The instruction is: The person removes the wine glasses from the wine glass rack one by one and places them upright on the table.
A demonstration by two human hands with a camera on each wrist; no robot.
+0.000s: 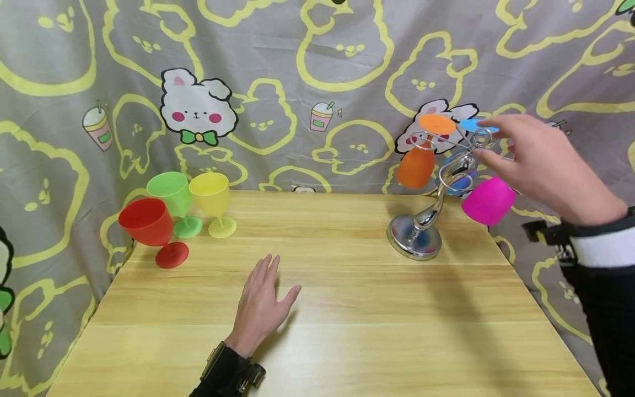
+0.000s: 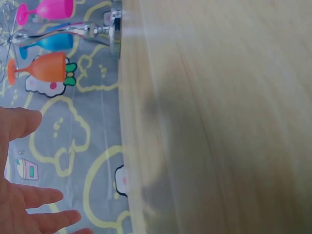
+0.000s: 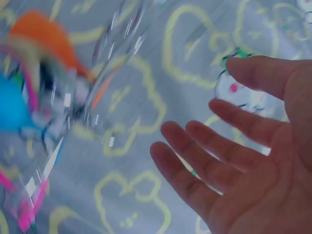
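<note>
A chrome goblet rack [image 1: 439, 199] stands at the right of the table, its wire loops at the top. From it hang an orange goblet [image 1: 415, 167], a blue goblet [image 2: 57, 41] and a magenta goblet [image 1: 490, 201], bowls downward. My right hand [image 1: 550, 165] is beside the rack's top; the right wrist view shows its fingers [image 3: 195, 168] spread, apart from the rack and holding nothing. Over the middle front of the table my left hand [image 1: 260, 311] is held out with straight fingers and nothing in it. The right wrist view blurs the rack.
Upright at the table's left are a red goblet [image 1: 146, 223], a green goblet [image 1: 170, 193] and a yellow goblet [image 1: 210, 196]. A grey patterned curtain [image 1: 278, 138] hangs behind the wooden table [image 1: 347, 309] and along its sides.
</note>
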